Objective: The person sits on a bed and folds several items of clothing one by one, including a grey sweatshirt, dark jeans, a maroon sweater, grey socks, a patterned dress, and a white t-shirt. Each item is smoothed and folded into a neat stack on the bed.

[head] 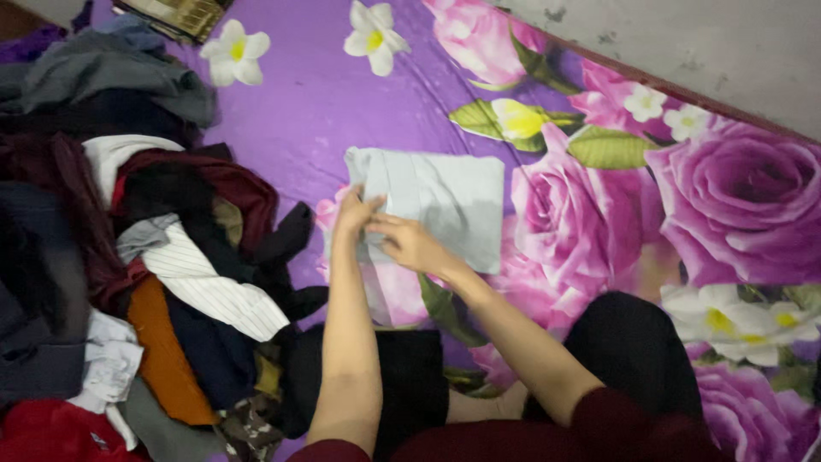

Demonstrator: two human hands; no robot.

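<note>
You are not looking at any package, label, sign or screen here. The one possible candidate is lying at the top left edge, a flat dark thing with golden stripes (175, 14), mostly cut off by the frame; you cannot tell whether it is a package.

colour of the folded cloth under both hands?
Pale grey-blue folded cloth, plain; head view shows it best.
</note>
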